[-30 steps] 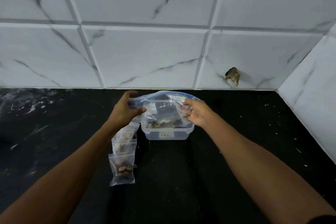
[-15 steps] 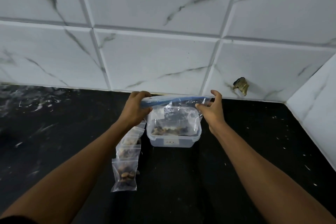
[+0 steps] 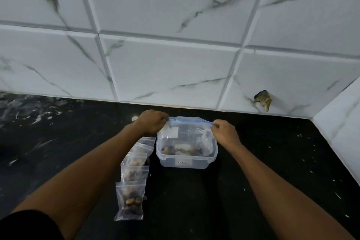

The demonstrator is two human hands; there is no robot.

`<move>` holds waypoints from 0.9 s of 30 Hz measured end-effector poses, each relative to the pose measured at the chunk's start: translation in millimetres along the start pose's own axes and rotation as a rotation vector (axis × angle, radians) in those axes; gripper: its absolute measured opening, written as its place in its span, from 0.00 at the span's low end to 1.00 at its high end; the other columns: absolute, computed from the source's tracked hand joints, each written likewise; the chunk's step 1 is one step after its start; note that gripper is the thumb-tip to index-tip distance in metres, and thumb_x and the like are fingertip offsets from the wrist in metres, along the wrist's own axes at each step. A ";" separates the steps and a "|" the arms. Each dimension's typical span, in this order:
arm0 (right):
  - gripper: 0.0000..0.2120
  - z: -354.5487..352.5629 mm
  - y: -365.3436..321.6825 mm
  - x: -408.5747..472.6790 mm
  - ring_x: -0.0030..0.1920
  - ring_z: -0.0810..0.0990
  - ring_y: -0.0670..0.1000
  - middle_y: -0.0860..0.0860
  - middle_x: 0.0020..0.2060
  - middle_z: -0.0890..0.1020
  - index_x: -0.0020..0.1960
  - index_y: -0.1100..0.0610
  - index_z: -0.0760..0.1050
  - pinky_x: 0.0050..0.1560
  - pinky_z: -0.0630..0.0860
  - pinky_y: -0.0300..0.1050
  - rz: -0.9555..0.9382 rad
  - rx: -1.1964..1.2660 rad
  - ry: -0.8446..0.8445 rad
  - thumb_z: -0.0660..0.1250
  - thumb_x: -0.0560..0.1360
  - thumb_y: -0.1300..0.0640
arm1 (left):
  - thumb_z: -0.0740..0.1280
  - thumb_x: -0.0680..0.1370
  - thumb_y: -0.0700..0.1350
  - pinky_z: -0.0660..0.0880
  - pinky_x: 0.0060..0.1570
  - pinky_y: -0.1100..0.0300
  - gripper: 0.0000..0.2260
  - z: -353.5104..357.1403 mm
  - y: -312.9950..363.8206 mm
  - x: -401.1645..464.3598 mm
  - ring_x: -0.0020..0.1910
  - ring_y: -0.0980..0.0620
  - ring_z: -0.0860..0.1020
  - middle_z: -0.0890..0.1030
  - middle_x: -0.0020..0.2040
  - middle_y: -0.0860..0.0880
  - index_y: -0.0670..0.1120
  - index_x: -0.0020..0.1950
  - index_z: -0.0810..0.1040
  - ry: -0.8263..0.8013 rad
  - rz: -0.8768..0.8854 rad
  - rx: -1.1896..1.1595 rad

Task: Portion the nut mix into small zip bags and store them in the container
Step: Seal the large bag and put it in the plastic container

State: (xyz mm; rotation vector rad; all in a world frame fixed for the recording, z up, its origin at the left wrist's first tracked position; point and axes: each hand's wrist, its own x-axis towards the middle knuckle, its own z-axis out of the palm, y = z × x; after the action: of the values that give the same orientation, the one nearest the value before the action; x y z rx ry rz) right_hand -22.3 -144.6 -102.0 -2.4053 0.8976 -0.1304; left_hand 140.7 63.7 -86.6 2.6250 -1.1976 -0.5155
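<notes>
The big bag (image 3: 187, 134) stood in the tub (image 3: 186, 161), its blue zip strip now pulled straight where a second ago the mouth gaped open, so it looked about to be sealed (portioning probably over). The strip ran between the hands: left hand (image 3: 151, 123) pinched its left end, right hand (image 3: 224, 132) its right end, fingers curled tight on the plastic. Four small filled bags (image 3: 134, 179) lay in a row on the bench (image 3: 272, 171), left of the tub, not yet stored.

Clear crinkled plastic zip bag (image 3: 187, 134) with blue seal strip, translucent frosted plastic container (image 3: 186, 161), small clear glossy plastic bags (image 3: 130, 200), matt black speckled stone countertop (image 3: 253, 161), glossy white marble-veined wall tiles (image 3: 165, 68)
</notes>
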 end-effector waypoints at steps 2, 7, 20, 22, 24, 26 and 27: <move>0.13 -2.8 0.1 2.6 0.44 0.77 0.55 0.57 0.46 0.77 0.41 0.57 0.77 0.44 0.73 0.48 0.021 -0.065 -0.066 0.56 0.77 0.56 | 0.45 0.75 0.61 0.64 0.67 0.45 0.30 -0.3 -2.1 -1.3 0.57 0.47 0.77 0.82 0.54 0.47 0.47 0.55 0.81 -0.031 0.024 0.039; 0.23 -14.6 -3.9 0.9 0.73 0.63 0.57 0.57 0.75 0.59 0.66 0.58 0.71 0.70 0.64 0.55 -0.319 -0.456 -0.098 0.57 0.78 0.44 | 0.40 0.59 0.84 0.38 0.74 0.34 0.56 1.8 0.0 -3.7 0.77 0.46 0.61 0.74 0.71 0.50 0.50 0.74 0.67 -0.074 0.158 0.385; 0.37 -1.6 -14.6 4.6 0.48 0.77 0.51 0.51 0.52 0.77 0.63 0.52 0.65 0.47 0.74 0.46 -0.455 -0.708 -0.238 0.77 0.62 0.40 | 0.78 0.69 0.53 0.76 0.52 0.52 0.30 5.5 24.0 7.5 0.54 0.47 0.78 0.80 0.56 0.47 0.48 0.65 0.69 -0.151 0.099 0.306; 0.33 -1.4 -16.4 6.7 0.45 0.77 0.51 0.51 0.49 0.77 0.60 0.53 0.66 0.45 0.76 0.46 -0.438 -0.686 -0.241 0.77 0.63 0.42 | 0.77 0.70 0.51 0.73 0.49 0.55 0.27 6.2 24.0 10.0 0.53 0.47 0.77 0.80 0.56 0.46 0.47 0.64 0.71 -0.142 0.098 0.276; 0.31 -0.2 -17.3 8.9 0.44 0.77 0.51 0.51 0.48 0.78 0.59 0.53 0.67 0.43 0.77 0.46 -0.423 -0.666 -0.238 0.78 0.64 0.44 | 0.77 0.71 0.49 0.71 0.49 0.55 0.25 8.5 23.9 11.8 0.54 0.47 0.78 0.80 0.56 0.46 0.47 0.64 0.72 -0.122 0.108 0.244; 0.30 1.9 -17.2 11.1 0.43 0.77 0.51 0.51 0.47 0.78 0.58 0.53 0.67 0.41 0.76 0.46 -0.415 -0.640 -0.237 0.78 0.65 0.47 | 0.76 0.72 0.48 0.72 0.52 0.54 0.23 10.3 23.2 12.7 0.56 0.46 0.78 0.81 0.57 0.45 0.46 0.64 0.73 -0.104 0.114 0.212; 0.29 3.1 -16.9 12.7 0.43 0.78 0.51 0.52 0.47 0.79 0.59 0.53 0.67 0.41 0.77 0.46 -0.413 -0.629 -0.233 0.78 0.65 0.48 | 0.76 0.73 0.47 0.73 0.53 0.53 0.23 10.5 22.3 13.0 0.56 0.45 0.78 0.81 0.57 0.45 0.46 0.64 0.73 -0.097 0.115 0.200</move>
State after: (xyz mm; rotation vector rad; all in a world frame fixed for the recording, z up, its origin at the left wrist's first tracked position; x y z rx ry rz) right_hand -2.0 -140.7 -96.8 -3.0786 0.3473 0.3209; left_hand 129.1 38.9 -91.9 2.6991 -1.4926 -0.5322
